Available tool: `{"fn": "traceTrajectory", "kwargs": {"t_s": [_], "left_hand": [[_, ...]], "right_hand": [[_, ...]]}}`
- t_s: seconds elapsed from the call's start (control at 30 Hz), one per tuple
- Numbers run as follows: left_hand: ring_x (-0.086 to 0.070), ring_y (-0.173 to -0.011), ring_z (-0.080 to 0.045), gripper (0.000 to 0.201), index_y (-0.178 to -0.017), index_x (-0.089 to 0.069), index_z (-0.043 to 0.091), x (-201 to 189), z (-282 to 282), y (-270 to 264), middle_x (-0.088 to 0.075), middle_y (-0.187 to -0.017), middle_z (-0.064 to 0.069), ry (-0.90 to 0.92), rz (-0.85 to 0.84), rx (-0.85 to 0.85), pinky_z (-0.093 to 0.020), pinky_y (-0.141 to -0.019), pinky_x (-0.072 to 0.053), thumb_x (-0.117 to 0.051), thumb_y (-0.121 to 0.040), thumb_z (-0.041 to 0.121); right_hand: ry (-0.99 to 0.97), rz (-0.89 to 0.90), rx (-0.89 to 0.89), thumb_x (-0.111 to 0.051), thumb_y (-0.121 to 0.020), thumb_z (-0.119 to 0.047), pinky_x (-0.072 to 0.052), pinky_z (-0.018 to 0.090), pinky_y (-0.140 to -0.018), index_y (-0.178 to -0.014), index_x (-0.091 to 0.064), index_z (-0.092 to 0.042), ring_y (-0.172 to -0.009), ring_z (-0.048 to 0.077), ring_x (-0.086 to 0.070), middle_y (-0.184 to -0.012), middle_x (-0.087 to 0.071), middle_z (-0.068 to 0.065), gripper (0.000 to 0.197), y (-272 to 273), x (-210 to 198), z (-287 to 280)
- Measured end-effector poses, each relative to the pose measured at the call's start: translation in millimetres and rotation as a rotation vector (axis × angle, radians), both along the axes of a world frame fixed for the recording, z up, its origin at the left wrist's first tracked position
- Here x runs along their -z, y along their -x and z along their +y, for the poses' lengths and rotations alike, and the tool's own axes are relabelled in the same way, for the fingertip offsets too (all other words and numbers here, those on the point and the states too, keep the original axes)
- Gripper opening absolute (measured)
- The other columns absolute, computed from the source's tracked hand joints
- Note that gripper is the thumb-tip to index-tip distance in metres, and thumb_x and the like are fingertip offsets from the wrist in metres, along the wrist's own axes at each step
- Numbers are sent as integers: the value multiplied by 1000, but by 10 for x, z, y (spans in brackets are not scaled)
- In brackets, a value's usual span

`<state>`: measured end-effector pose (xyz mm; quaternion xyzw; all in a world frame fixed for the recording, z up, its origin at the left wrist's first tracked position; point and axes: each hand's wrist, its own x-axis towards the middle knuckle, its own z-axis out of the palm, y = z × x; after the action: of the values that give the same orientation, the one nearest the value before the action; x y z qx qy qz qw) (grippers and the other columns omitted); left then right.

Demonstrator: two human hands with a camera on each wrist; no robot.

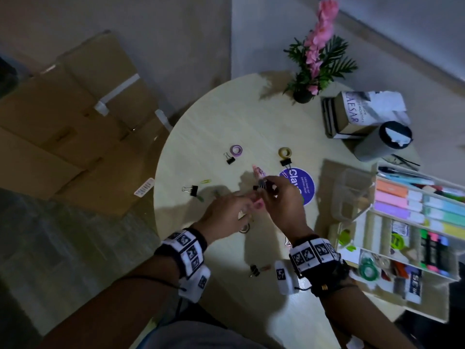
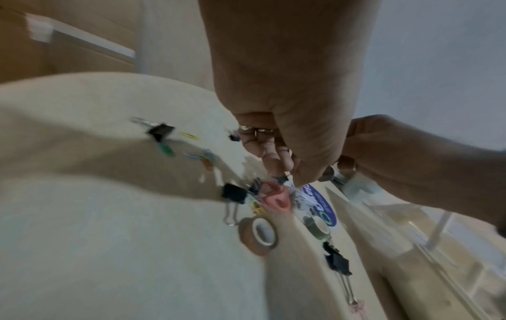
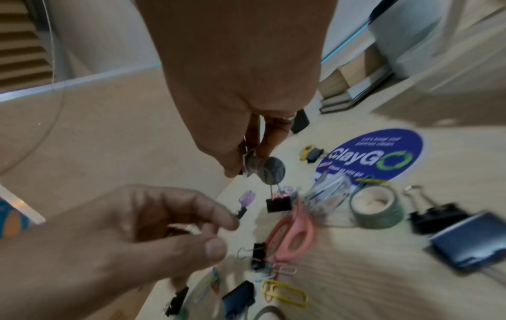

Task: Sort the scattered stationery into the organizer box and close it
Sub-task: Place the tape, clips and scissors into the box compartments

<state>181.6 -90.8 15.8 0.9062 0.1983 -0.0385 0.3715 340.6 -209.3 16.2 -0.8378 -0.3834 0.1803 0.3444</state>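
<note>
Both hands meet above the middle of the round table (image 1: 251,122). My right hand (image 1: 264,185) pinches a small black binder clip (image 1: 261,184) by its wire handles, seen blurred in the right wrist view (image 3: 247,160). My left hand (image 1: 247,197) hovers beside it with curled fingers (image 3: 219,218); whether it holds anything is hidden. Pink scissors (image 3: 290,233) lie on the table under the hands. The open organizer box (image 1: 427,313) stands at the right edge, its compartments filled with highlighters and notes. Tape rolls (image 1: 236,150) (image 1: 285,152), binder clips (image 1: 191,190) and paper clips (image 1: 205,181) lie scattered.
A blue round sticker (image 1: 305,185) is stuck on the table by the right hand. At the back stand a potted pink flower (image 1: 314,64), stacked books (image 1: 352,114) and a grey canister (image 1: 385,142). Cardboard boxes (image 1: 75,122) sit on the floor at the left.
</note>
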Motion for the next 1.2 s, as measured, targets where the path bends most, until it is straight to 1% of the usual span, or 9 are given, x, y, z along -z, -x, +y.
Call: {"fn": "traceTrajectory", "kwargs": {"t_s": [0.07, 0.13, 0.2, 0.3, 0.47, 0.67, 0.9, 1.1, 1.2], "left_hand": [[-69, -101, -18, 30, -118, -65, 29, 40, -85, -302, -64, -130, 4, -36, -19, 55, -31, -75, -56, -68, -89, 20], [-63, -109, -23, 45, -131, -61, 24, 70, -182, -561, -58, -138, -1, -125, -7, 100, -35, -79, -57, -68, -87, 16], [-62, -112, -25, 50, -138, -57, 21, 84, -255, -746, -56, -134, -3, -196, 39, 120, -39, -85, -58, -68, -89, 16], [-62, -112, -31, 39, -132, -62, 18, 114, -286, -918, -57, -129, -7, -292, 99, 138, -44, -86, -57, -65, -93, 17], [-64, -110, -33, 37, -128, -67, 14, 126, -284, -1023, -63, -123, -9, -390, 148, 197, -41, -88, -53, -62, -92, 20], [-70, -90, -30, 34, -103, -73, 18, 39, -359, -1098, -69, -102, -8, -411, 151, 215, -35, -71, -52, -73, -83, 46], [-72, -98, -28, 21, -107, -78, 14, 12, -501, -1103, -74, -107, -8, -428, 176, 135, -30, -73, -52, -76, -89, 26], [-70, -87, -26, 18, -93, -75, 13, -118, -577, -1050, -75, -99, -9, -378, 72, 91, -27, -65, -42, -76, -92, 31], [-66, -83, -23, 17, -87, -71, 18, -233, -681, -1083, -73, -91, -5, -287, -9, 104, -29, -64, -46, -74, -93, 34]], "right_hand": [[-6, 23, 43, -79, -92, -24, -52, 28, -66, -105, -75, -23, -73, 12, -66, -91, -74, -6, 13, -37, -128, -252], [-12, 75, 114, -80, -91, -24, -50, 21, -64, -102, -74, -24, -72, 7, -67, -85, -73, -9, 13, -75, -247, -492], [-18, 109, 178, -80, -90, -21, -48, 16, -63, -101, -71, -25, -73, 4, -67, -85, -72, -12, 14, -110, -322, -724], [-56, 178, 262, -80, -90, -16, -54, 20, -62, -102, -67, -24, -72, 3, -71, -86, -75, -10, 19, -122, -438, -1010], [-83, 191, 358, -81, -90, -12, -47, 4, -64, -103, -73, -15, -74, -12, -68, -82, -72, -20, 16, -87, -593, -1440], [-122, 192, 400, -86, -82, -11, -49, 18, -62, -91, -74, -22, -73, 6, -68, -79, -73, -13, 18, -80, -641, -1757], [-169, 217, 401, -82, -89, -10, -49, 16, -64, -90, -68, -16, -72, 6, -67, -80, -73, -8, 15, -76, -638, -1992], [-238, 189, 425, -76, -95, -10, -56, 19, -75, -118, -67, -18, -85, 6, -74, -95, -77, -8, 26, -80, -692, -2234], [-244, 126, 467, -75, -96, -13, -56, 20, -75, -111, -72, -17, -84, 6, -73, -95, -76, -8, 16, -144, -735, -2389]]}}
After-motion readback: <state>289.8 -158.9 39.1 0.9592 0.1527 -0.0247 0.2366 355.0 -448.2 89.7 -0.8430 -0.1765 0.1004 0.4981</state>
